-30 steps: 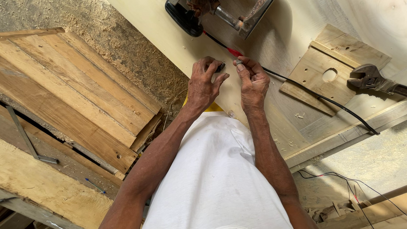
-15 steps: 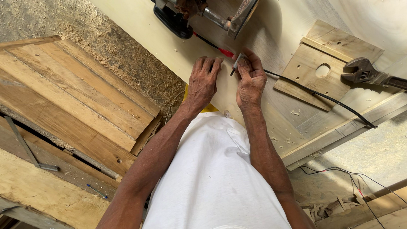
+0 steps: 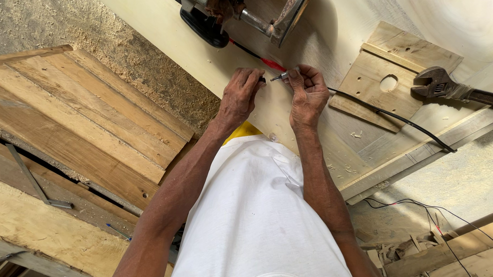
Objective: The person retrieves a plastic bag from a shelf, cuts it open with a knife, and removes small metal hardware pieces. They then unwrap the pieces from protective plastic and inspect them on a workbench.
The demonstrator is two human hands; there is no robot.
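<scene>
A wrench (image 3: 442, 85) lies right of the holed board (image 3: 393, 72) on the workbench (image 3: 152, 20).

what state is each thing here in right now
left hand: closed in a grip on a small dark piece
right hand: pinching a small metal bit, tip pointing at the left hand
power tool: resting on the pale board, nobody touching it
adjustable wrench: lying flat, jaws apart
black cable: slack across the bench
square wood piece with a hole: lying flat

small metal bit (image 3: 280, 76) with a dark tip, held level above the pale board (image 3: 168, 26)
</scene>
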